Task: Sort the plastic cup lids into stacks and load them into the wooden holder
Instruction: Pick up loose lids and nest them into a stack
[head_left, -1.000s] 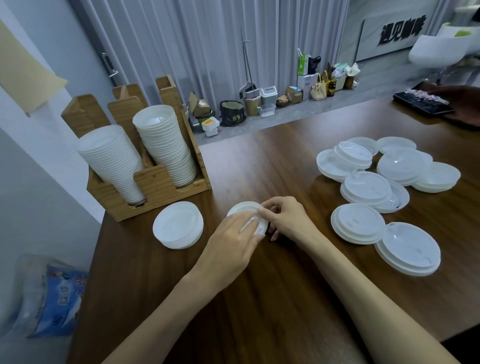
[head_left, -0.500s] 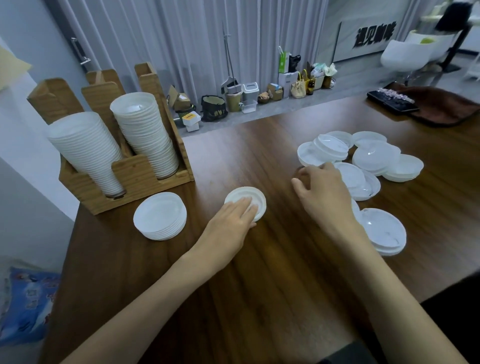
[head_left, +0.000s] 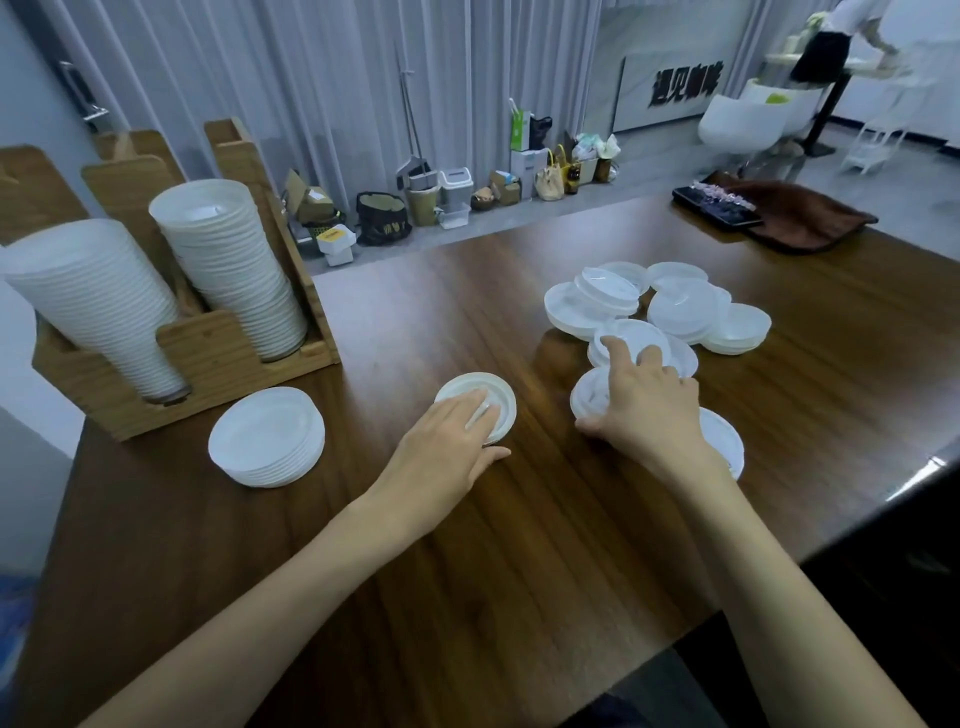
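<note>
The right grip spreads its fingers over the loose translucent white plastic lids; whether it pinches one, I cannot tell. The small white lid stack lies leftward, under the flat left grip.

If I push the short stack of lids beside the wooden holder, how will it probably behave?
The stack of lids looks like thin white plastic, so probably light. It is low, wide and nested, so it should slide rather than tip. The table looks glossy, so it may glide easily.
</note>
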